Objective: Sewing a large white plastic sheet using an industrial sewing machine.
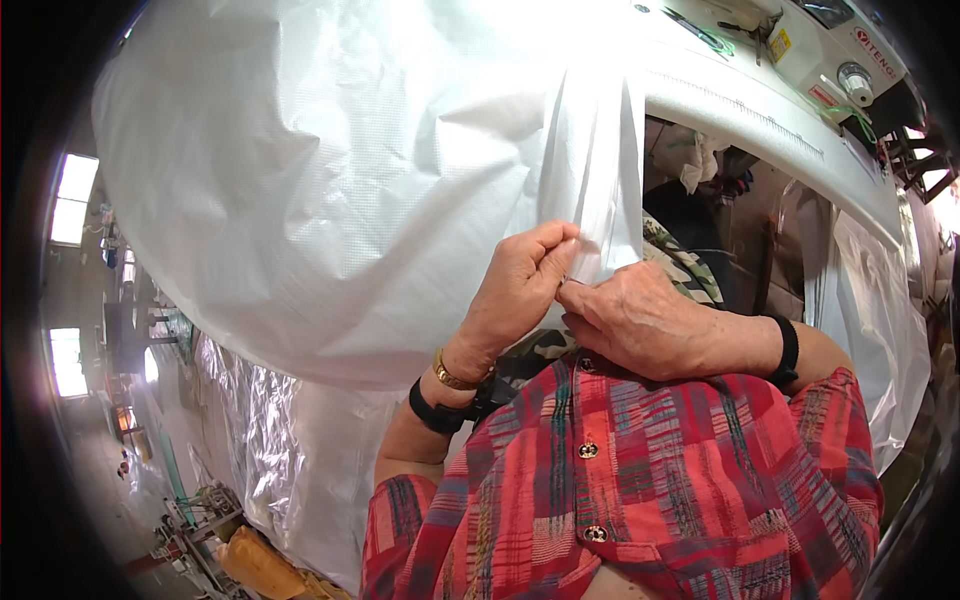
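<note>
A large sheet of white, finely textured plastic-like material [330,190] spreads over the table and hangs over its near edge. Close to my body, my left hand [525,275] pinches the gathered edge of this sheet between thumb and fingers. Right beside it, my right hand [640,315] is closed on the same edge, its knuckles up and its fingertips mostly hidden. The two hands nearly touch. From them, narrow folds [605,170] of the sheet run away toward the far side of the table.
At the right is a sewing machine [840,60] with a round dial. Scissors [700,35] lie on the white tabletop [740,105] beside it, which carries a ruler scale. Clear plastic sheeting [870,320] hangs at far right. Shiny wrapped material [260,430] stands at lower left.
</note>
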`<act>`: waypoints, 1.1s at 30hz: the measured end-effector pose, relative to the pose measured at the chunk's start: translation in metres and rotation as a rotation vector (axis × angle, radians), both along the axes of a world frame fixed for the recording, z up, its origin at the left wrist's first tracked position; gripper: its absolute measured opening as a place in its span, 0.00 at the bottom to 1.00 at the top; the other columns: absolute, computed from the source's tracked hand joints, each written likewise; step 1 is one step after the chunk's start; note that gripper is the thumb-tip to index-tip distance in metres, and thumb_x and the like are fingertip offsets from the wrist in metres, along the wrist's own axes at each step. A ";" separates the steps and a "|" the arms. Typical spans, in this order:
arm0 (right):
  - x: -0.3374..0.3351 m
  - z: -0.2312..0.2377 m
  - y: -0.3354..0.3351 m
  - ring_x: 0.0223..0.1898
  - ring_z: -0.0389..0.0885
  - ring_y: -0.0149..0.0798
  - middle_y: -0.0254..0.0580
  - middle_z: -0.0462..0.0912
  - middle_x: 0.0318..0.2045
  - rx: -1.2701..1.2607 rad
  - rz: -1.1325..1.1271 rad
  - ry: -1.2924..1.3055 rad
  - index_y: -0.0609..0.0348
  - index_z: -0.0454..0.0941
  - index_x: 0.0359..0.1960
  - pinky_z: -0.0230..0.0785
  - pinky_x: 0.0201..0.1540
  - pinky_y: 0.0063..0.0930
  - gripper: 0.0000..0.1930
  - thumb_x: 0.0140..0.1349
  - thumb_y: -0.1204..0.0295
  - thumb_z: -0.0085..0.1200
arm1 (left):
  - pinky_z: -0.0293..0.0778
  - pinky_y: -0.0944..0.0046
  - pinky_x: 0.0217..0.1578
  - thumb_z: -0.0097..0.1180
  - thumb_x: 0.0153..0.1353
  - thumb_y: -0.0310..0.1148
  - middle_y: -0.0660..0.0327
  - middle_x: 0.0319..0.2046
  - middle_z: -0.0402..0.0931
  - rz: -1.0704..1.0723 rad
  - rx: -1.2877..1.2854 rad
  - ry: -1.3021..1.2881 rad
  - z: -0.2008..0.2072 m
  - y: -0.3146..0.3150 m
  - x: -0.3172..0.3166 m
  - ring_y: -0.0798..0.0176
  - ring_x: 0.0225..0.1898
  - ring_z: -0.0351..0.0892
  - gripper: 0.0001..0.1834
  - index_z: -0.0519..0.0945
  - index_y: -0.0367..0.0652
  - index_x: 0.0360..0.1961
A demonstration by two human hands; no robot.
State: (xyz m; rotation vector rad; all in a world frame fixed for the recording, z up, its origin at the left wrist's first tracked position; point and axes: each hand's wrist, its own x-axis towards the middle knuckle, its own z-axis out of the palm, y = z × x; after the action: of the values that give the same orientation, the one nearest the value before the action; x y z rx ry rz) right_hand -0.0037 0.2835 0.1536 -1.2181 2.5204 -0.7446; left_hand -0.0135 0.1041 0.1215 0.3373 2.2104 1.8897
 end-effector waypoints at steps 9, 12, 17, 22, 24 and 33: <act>-0.004 -0.004 0.014 0.22 0.81 0.55 0.50 0.77 0.18 -0.130 0.082 0.155 0.63 0.70 0.34 0.72 0.26 0.44 0.07 0.57 0.73 0.52 | 0.65 0.73 0.24 0.56 0.67 0.31 0.69 0.22 0.72 0.076 0.146 -0.100 0.002 0.001 -0.001 0.79 0.26 0.69 0.09 0.77 0.35 0.33; -0.007 -0.016 0.037 0.22 0.81 0.54 0.50 0.77 0.18 0.049 -0.046 0.129 0.63 0.71 0.37 0.72 0.26 0.43 0.08 0.56 0.74 0.52 | 0.67 0.75 0.24 0.55 0.68 0.30 0.70 0.22 0.72 0.103 0.045 -0.044 0.007 -0.008 -0.002 0.79 0.24 0.68 0.08 0.77 0.36 0.33; -0.013 -0.046 0.052 0.23 0.82 0.50 0.48 0.79 0.20 0.312 -0.100 0.158 0.61 0.72 0.41 0.72 0.26 0.41 0.11 0.56 0.75 0.53 | 0.62 0.75 0.23 0.55 0.68 0.30 0.72 0.21 0.70 0.063 -0.159 0.169 0.019 -0.014 -0.006 0.80 0.23 0.64 0.08 0.77 0.37 0.33; -0.017 -0.062 0.061 0.23 0.83 0.47 0.47 0.80 0.22 0.239 -0.035 0.279 0.60 0.71 0.44 0.72 0.25 0.39 0.14 0.56 0.74 0.54 | 0.62 0.71 0.24 0.55 0.67 0.29 0.67 0.20 0.69 0.032 -0.212 0.222 0.027 -0.015 -0.009 0.76 0.22 0.64 0.08 0.76 0.34 0.32; -0.016 -0.062 0.062 0.23 0.83 0.47 0.47 0.81 0.23 0.250 -0.021 0.294 0.60 0.70 0.45 0.72 0.24 0.38 0.15 0.56 0.74 0.55 | 0.60 0.75 0.23 0.55 0.68 0.29 0.72 0.21 0.69 0.009 -0.207 0.239 0.026 -0.017 -0.009 0.80 0.23 0.62 0.09 0.76 0.35 0.32; -0.037 -0.103 0.079 0.19 0.81 0.39 0.38 0.77 0.17 0.319 -0.083 0.505 0.56 0.68 0.51 0.72 0.22 0.32 0.19 0.58 0.71 0.53 | 0.60 0.75 0.24 0.54 0.68 0.28 0.72 0.21 0.69 -0.022 -0.154 0.192 0.023 -0.022 -0.013 0.80 0.24 0.63 0.08 0.77 0.35 0.31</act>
State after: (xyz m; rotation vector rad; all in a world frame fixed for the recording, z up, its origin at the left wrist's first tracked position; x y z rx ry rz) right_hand -0.0411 0.3624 0.0511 -1.3162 2.9465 -0.0300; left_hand -0.0262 0.0826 0.1446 0.5338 2.4462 1.7266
